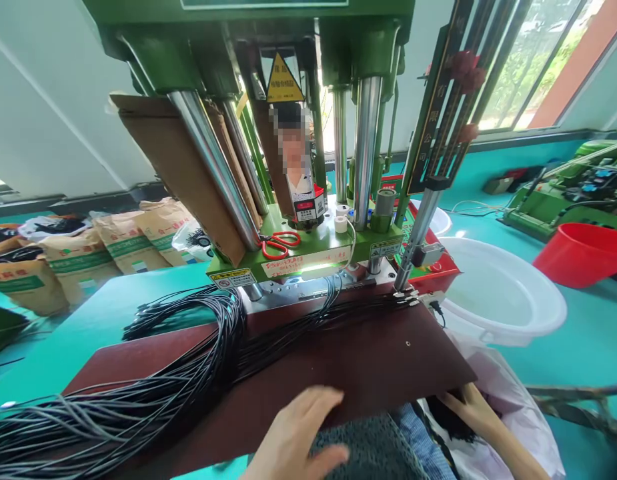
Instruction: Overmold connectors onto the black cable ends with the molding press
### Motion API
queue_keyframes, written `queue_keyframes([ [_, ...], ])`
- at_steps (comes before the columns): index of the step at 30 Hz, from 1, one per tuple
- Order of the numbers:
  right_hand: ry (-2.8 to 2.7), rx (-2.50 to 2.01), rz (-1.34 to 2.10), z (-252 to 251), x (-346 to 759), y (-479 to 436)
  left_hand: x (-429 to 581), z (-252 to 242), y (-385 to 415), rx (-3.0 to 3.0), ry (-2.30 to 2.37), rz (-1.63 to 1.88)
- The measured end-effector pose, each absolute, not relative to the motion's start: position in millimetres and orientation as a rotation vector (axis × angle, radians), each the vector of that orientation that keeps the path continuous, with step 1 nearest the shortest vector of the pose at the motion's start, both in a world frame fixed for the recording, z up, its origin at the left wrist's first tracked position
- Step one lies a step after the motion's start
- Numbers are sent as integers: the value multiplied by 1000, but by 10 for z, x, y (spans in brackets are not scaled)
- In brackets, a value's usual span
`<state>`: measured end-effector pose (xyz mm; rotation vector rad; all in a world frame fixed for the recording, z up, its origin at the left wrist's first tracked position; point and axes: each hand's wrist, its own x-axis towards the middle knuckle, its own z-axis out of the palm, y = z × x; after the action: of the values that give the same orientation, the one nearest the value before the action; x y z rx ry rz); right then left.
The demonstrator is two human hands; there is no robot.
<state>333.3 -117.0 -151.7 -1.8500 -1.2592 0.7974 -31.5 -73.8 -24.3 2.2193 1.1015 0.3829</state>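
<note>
My left hand (301, 433) is held in the air over the front edge of the brown board (368, 360), fingers stretched and thumb apart, with nothing in it. Low on the right, my right hand (468, 410) reaches down past the board's corner into a dark mass of thin black pieces (455, 427) beside a whitish bag (518, 407). Its fingertips are sunk out of sight, so their grip is hidden. A thick bundle of black cables (203, 360) curves across the board's left side. More black cables (333, 310) run along the back, with light-coloured ends (405, 298) at the right.
Behind the board stands a green press (308, 257) with steel columns. Red-handled scissors (281, 245) lie on its bed, near a cardboard sheet (183, 173). A white tub (508, 287) and red bucket (583, 257) stand right; paper sacks (123, 233) stand left. A person is reflected in the machine.
</note>
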Motion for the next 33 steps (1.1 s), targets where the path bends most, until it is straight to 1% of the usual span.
queue_keyframes([
  [1, -1275, -1854, 789, -1518, 3335, -1173, -82, -193, -558, 2344, 1039, 397],
  [3, -1310, -1856, 798, -1500, 3334, -1180, 344, -196, -181, 2552, 1063, 418],
  [6, -1364, -1854, 823, -1421, 3316, -1185, 792, -338, 294, 2737, 1322, 368],
  [8, -1385, -1860, 801, -1362, 3296, -1182, 944, -420, 492, 2816, 1412, 278],
  [10, -1385, -1860, 778, -1330, 3276, -1176, 1009, -447, 602, 2894, 1364, 158],
  [14, -1361, -1841, 796, -1371, 3274, -1168, 1028, -375, 663, 2995, 1078, -26],
  [16, -1364, -1828, 809, -1403, 3284, -1170, 1003, -306, 656, 3001, 1005, 28],
  [17, -1368, -1819, 815, -1409, 3287, -1171, 977, -267, 649, 2981, 1004, 120],
  [19, -1363, -1803, 829, -1390, 3283, -1172, 900, -183, 630, 2833, 1029, 417],
  [21, -1336, -1786, 849, -1333, 3271, -1165, 796, -98, 614, 2505, 1034, 682],
  [22, -1316, -1781, 855, -1297, 3269, -1158, 743, -58, 609, 2306, 1020, 752],
  [25, -1326, -1756, 854, -1191, 3332, -1120, 606, 45, 597, 1811, 908, 766],
  [28, -1465, -1693, 830, -1098, 3542, -1070, 523, 108, 575, 1575, 768, 748],
  [30, -1459, -1767, 667, -1005, 3719, -1042, 488, 124, 545, 1505, 698, 711],
  [33, -1207, -1885, 365, -743, 3826, -1021, 455, 117, 475, 1441, 638, 602],
])
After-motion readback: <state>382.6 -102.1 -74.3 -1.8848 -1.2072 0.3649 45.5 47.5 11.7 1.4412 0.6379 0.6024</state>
